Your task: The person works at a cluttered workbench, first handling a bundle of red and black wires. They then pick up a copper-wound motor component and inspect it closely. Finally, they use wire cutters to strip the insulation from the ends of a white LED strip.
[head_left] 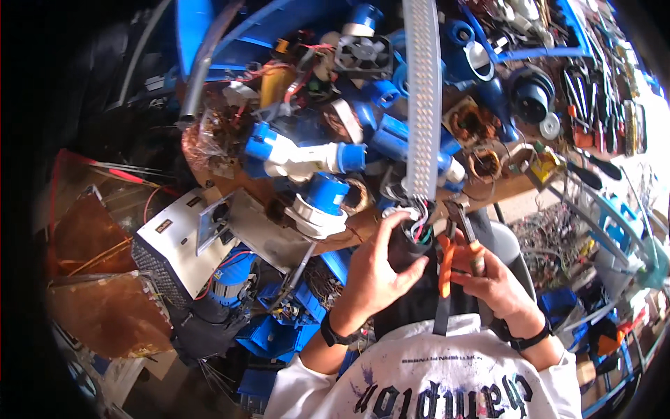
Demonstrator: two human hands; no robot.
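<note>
My left hand curls its thumb and fingers round a dark cylindrical housing, close to my body. Several thin coloured wires come out of its top, beside the lower end of a long white perforated strip. My right hand is closed on orange-handled pliers, just right of the wires. A metal-ended piece with a tan grip is also in that hand; whether it belongs to the pliers I cannot tell. The housing's underside is hidden by my fingers.
Blue-and-white industrial plugs crowd the wooden bench, with a small fan behind them. Hand tools lie at far right. Left below stands a white metal case; blue bins sit under the bench.
</note>
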